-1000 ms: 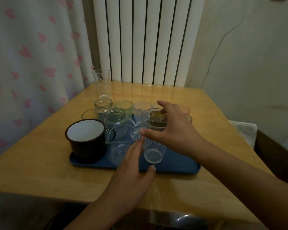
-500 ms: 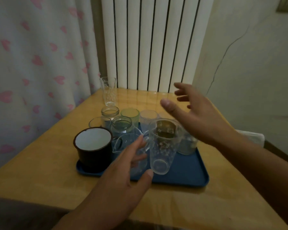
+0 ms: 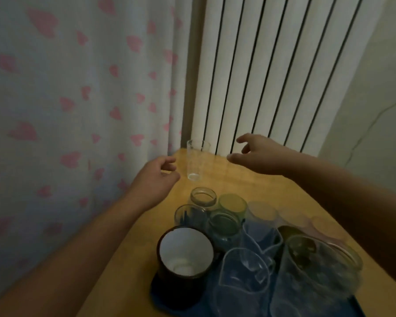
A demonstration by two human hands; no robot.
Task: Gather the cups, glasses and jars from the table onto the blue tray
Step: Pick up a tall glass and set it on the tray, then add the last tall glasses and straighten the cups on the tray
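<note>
Both arms extended forward. Left hand (image 3: pixel 157 177) fingers loosely curled, holding nothing. Right hand (image 3: pixel 255 156) fingers spread, relaxed, palm down.

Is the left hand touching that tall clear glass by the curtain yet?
Apart. The head view shows bare table between the left hand and the tall clear glass.

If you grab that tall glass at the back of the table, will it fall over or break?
The tall glass looks narrow for its height, so a sideways bump would probably tip it. It seems empty and thin, so likely light and breakable. Its clear sides look smooth, perhaps slippery. The left hand and right hand reach toward it from either side, neither touching.
</note>
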